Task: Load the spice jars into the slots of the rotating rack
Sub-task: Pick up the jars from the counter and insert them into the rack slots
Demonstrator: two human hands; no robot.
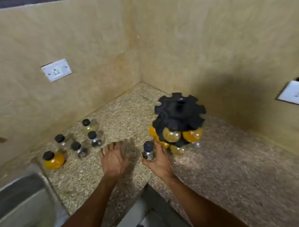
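I hold a small jar (148, 151) at frame centre, right hand (159, 163) fingers curled round its belly, beside the rack (179, 118). Left hand (114, 159) spread, empty. Jar looks light, slick, breakable; grip low.

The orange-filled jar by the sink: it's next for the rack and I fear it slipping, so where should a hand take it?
Probably by the black cap and narrow neck of the orange-filled jar, coming from above. It stands upright, apart from the other jars, its cap facing up; the round belly below looks wide and smooth. The left hand, open, is nearer.
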